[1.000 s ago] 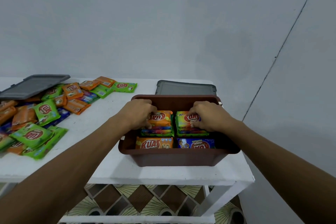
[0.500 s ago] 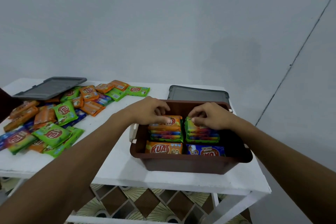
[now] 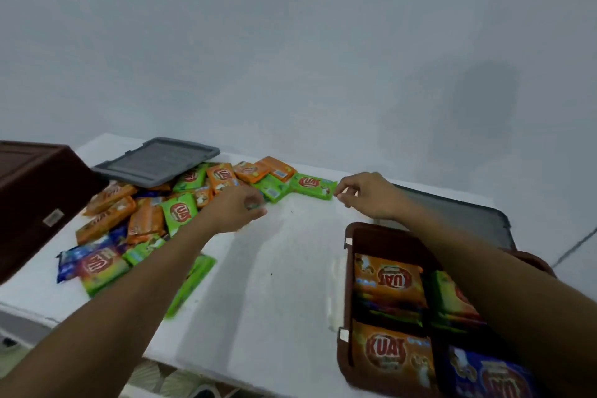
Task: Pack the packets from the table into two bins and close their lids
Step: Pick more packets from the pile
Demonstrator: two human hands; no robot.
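Two curled hands sit beyond the brown plastic bin [image 3: 349, 268]: the right hand [image 3: 371, 195] puts its fingertips to the corner of a flat, glossy green packet [image 3: 311, 186]. The left hand [image 3: 239, 208] blurs over the heaped packets [image 3: 145, 223]; I cannot tell either grip.

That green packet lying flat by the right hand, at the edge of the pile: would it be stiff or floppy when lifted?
Probably fairly stiff: the green packet lies flat with straight edges. Likely light: it looks small and thin. Its smooth wrapper may slide on the white table if pushed.
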